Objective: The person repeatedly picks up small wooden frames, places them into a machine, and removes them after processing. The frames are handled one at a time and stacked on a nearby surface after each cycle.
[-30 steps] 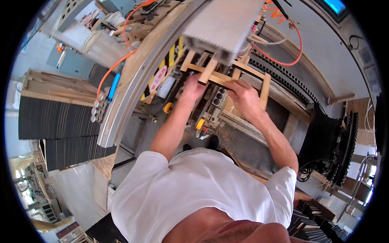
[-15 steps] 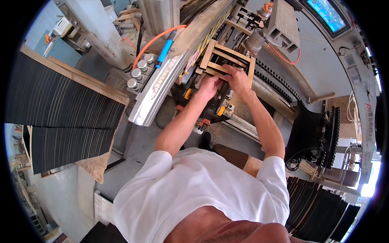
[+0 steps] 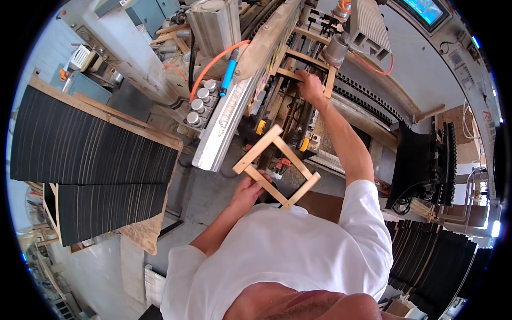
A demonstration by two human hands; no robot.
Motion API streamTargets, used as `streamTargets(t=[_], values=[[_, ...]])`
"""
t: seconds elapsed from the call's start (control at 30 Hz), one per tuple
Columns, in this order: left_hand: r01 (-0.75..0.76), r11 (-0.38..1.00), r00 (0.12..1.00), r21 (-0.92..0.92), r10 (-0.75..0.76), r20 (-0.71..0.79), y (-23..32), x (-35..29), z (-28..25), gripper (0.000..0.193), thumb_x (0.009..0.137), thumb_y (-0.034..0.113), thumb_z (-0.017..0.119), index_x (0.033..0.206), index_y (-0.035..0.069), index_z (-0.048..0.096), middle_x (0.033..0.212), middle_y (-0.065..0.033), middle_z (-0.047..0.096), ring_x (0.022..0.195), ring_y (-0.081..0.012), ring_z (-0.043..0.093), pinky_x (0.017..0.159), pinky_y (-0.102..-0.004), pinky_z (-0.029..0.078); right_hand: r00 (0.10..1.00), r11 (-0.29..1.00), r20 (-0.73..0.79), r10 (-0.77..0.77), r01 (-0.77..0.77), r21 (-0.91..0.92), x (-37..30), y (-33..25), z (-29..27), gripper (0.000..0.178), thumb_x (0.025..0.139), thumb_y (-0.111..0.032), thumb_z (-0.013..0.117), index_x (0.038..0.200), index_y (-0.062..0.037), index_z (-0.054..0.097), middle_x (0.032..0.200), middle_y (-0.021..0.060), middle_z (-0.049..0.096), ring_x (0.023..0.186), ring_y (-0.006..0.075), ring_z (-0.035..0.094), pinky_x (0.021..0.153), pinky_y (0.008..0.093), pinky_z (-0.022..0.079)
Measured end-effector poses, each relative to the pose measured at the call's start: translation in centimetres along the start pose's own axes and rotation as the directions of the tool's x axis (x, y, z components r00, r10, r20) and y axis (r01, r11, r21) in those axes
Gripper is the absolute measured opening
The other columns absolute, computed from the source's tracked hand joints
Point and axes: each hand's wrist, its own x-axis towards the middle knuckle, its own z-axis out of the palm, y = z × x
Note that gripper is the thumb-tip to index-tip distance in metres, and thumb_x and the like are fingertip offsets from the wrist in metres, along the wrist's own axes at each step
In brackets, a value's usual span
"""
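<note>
In front of my shirt my left hand (image 3: 246, 195) is closed on one bar of a light wooden frame (image 3: 257, 149). This frame is tilted, with two long side rails and two crossbars around an open middle. Farther off, my right arm stretches out over the machine. My right hand (image 3: 311, 88) has its fingers curled at the near bar of a second wooden frame (image 3: 330, 82), which lies between the machine's rails. Part of that bar is hidden behind the fingers. Yellow clamp parts (image 3: 261, 127) sit on the machine between the two frames.
A metal beam (image 3: 216, 140) with a blue pen-like tool (image 3: 229, 74) and round silver knobs (image 3: 198, 105) runs along the left. Stacked black strips (image 3: 90, 144) stand farther left. At upper right are a ribbed metal motor housing (image 3: 368, 29) and a lit screen (image 3: 424, 10).
Both hands were together at the machine. My left hand has come back toward my body with a wooden frame, while my right hand stays over the machine at another frame.
</note>
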Motion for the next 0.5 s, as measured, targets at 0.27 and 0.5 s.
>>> streamTargets(t=[0.27, 0.5], values=[[-0.135, 0.988, 0.977, -0.074, 0.12, -0.175, -0.4, -2.4, -1.9, 0.033, 0.094, -0.002, 0.044, 0.126, 0.005, 0.047, 0.12, -0.011, 0.056, 0.12, -0.0269, 0.052, 0.105, -0.0424, 0.041, 0.995, 0.939, 0.09, 0.039, -0.006, -0.345, 5.5, 2.1, 1.3, 0.031, 0.078, -0.009, 0.063, 0.108, -0.0079, 0.061, 0.091, 0.0216, 0.067, 0.09, 0.0364, 0.064, 0.087, 0.0457, 0.046], [-0.202, 0.978, 0.916, -0.043, 0.173, -0.361, -1.1, -4.2, -0.7, 0.031, 0.092, -0.001, 0.048, 0.123, 0.003, 0.048, 0.12, -0.011, 0.056, 0.118, -0.0272, 0.053, 0.105, -0.0428, 0.041, 0.959, 0.66, 0.281, -0.039, 0.236, -0.713, 11.0, 1.7, -0.2, 0.014, 0.079, -0.007, 0.06, 0.091, -0.0061, 0.068, 0.087, 0.0143, 0.069, 0.1, 0.0301, 0.061, 0.098, 0.0424, 0.033]])
